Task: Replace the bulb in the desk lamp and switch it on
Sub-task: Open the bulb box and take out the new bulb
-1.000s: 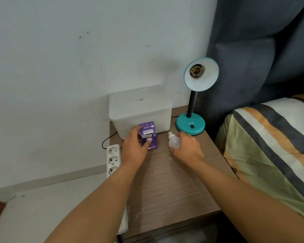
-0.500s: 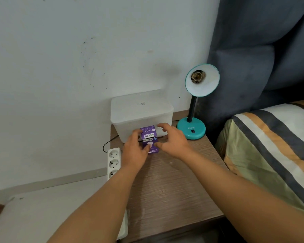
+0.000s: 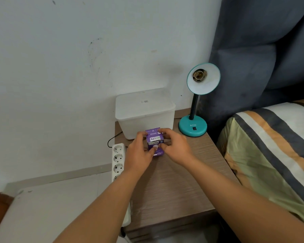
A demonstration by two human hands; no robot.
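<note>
A teal desk lamp (image 3: 193,128) stands at the back right of the wooden bedside table (image 3: 179,186). Its shade (image 3: 206,83) faces me and the socket (image 3: 199,75) inside holds no bulb. A purple bulb box (image 3: 154,137) stands on the table in front of a white container. My left hand (image 3: 139,153) grips the box's left side and my right hand (image 3: 175,148) grips its right side. The old bulb is hidden from view.
A white lidded plastic container (image 3: 145,113) sits against the wall behind the box. A white power strip (image 3: 118,158) hangs along the table's left edge. A bed with a striped cover (image 3: 270,151) is at the right, a dark padded headboard (image 3: 263,50) behind the lamp.
My right hand left the loose bulb on the table and moved left onto the purple box. Both hands now hold the box. The bulb is no longer visible.
</note>
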